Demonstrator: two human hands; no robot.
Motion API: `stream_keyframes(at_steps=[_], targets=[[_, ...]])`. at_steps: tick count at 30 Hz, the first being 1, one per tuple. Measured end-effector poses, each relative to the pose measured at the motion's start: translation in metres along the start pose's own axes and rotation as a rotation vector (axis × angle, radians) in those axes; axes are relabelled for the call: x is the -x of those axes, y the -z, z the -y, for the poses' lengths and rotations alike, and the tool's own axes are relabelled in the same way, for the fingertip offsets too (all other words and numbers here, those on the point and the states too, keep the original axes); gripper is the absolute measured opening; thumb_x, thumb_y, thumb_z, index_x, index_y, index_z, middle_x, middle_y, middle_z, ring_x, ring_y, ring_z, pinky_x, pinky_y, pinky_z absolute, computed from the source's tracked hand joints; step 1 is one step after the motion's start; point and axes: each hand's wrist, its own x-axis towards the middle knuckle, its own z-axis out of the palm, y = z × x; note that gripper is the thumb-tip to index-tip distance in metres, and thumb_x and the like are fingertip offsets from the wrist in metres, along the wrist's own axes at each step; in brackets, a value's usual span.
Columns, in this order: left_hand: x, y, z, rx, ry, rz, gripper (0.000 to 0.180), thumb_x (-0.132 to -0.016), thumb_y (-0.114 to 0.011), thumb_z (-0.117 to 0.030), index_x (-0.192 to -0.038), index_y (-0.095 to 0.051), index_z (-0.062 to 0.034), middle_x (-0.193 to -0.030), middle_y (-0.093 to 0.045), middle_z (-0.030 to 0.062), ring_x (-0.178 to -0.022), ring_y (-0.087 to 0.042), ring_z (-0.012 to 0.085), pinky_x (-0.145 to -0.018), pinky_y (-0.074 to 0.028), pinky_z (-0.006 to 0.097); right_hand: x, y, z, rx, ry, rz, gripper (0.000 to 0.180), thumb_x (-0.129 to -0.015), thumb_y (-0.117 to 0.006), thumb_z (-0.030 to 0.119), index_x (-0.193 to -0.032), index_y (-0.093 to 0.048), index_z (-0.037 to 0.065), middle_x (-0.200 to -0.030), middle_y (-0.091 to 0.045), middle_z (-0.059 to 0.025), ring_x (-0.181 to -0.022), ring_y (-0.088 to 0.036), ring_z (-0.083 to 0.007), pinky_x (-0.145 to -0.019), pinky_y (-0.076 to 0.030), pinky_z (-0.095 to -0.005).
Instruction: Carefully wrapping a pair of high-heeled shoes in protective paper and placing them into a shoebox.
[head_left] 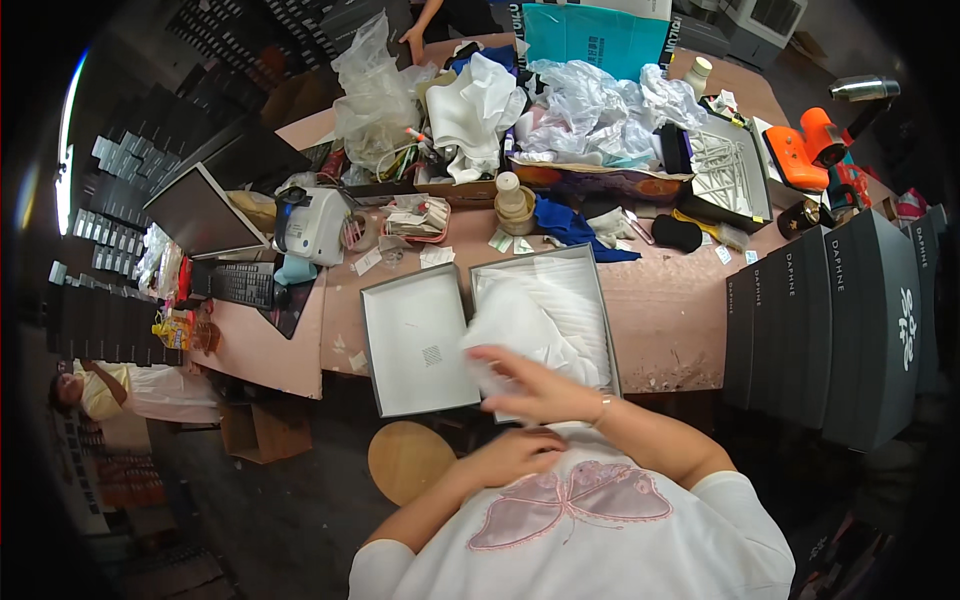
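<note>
Black and slanted, a monitor (205, 215) stands at ten o'clock from the open grey box (530, 258), with a keyboard (243, 285) at nine o'clock and a white printer (312, 228) just right of the monitor, all on the counter (660, 325). Closer in, also at nine o'clock, a shallow grey-edged lid (400, 335) lies inner side up beside the box; it looks stiff and light, best lifted by opposite rims.

At six o'clock, below the box, the left hand (512, 456) is close to the shirt, fingers bent and near together; I cannot tell whether they hold anything. Above it, the right hand (545, 388) reaches over the box's near edge, its fingers blurred and moderately parted around a white patch; whether they pinch it I cannot tell.

White wrapping (545, 305), pleated toward the right, fills the box. It should be soft, very light and easily creased or torn, so a loose edge between flat fingers suits it. Blue cloth (570, 222) lies between twelve and one, an orange tool (797, 158) at two, and large upright grey boxes (835, 330) at three.
</note>
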Motion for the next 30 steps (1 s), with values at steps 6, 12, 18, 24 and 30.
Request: stream_keyframes(at_steps=[6, 12, 18, 24, 30], targets=[[-0.066, -0.018, 0.060, -0.278, -0.017, -0.693, 0.057, -0.084, -0.063, -0.015, -0.135, -0.041, 0.0009, -0.137, -0.044, 0.0191, -0.126, -0.042, 0.0350, -0.108, -0.031, 0.040, -0.009, -0.042, 0.007, 0.286, 0.358, 0.281, 0.056, -0.089, -0.061, 0.029, -0.134, -0.045, 0.002, -0.134, -0.048, -0.0201, -0.124, -0.044, -0.0391, -0.106, -0.034, -0.0393], [-0.016, -0.008, 0.130, -0.358, 0.360, -0.828, 0.073, -0.080, -0.061, -0.013, -0.140, -0.025, 0.0082, -0.134, -0.040, 0.0304, -0.124, -0.041, 0.0428, -0.104, -0.035, 0.044, 0.033, 0.023, -0.129, 0.907, -0.203, -0.350, 0.062, -0.078, -0.070, 0.019, -0.132, -0.045, 0.000, -0.111, -0.060, -0.0238, -0.098, -0.060, -0.0347, -0.082, -0.049, -0.0412], [-0.012, 0.042, 0.150, -0.328, 0.319, -0.647, 0.073, -0.080, -0.055, -0.007, -0.143, -0.022, 0.0062, -0.129, -0.046, 0.0296, -0.117, -0.047, 0.0424, -0.098, -0.041, 0.045, -0.012, 0.019, -0.152, 0.902, -0.393, -0.406, 0.071, -0.073, -0.071, 0.014, -0.136, -0.041, -0.001, -0.093, -0.064, -0.0195, -0.075, -0.062, -0.0318, -0.068, -0.051, -0.0397], [-0.006, 0.054, 0.151, -0.312, 0.310, -0.661, 0.077, -0.077, -0.060, -0.006, -0.143, -0.022, 0.0050, -0.132, -0.045, 0.0278, -0.118, -0.047, 0.0406, -0.097, -0.041, 0.045, 0.006, 0.075, -0.084, -0.128, -0.315, -0.246, 0.060, -0.083, -0.065, 0.007, -0.137, -0.042, -0.002, -0.102, -0.066, -0.0048, -0.087, -0.062, -0.0107, -0.074, -0.052, -0.0264], [-0.009, 0.062, 0.115, -0.501, 0.077, -0.821, 0.077, -0.077, -0.064, -0.003, -0.143, -0.026, 0.0025, -0.133, -0.044, 0.0252, -0.117, -0.047, 0.0409, -0.098, -0.041, 0.043, 0.071, 0.086, -0.085, -0.732, -0.254, -0.442, 0.042, -0.087, -0.063, 0.005, -0.126, -0.053, -0.002, -0.114, -0.064, -0.0065, -0.096, -0.063, -0.0118, -0.087, -0.051, -0.0275]])
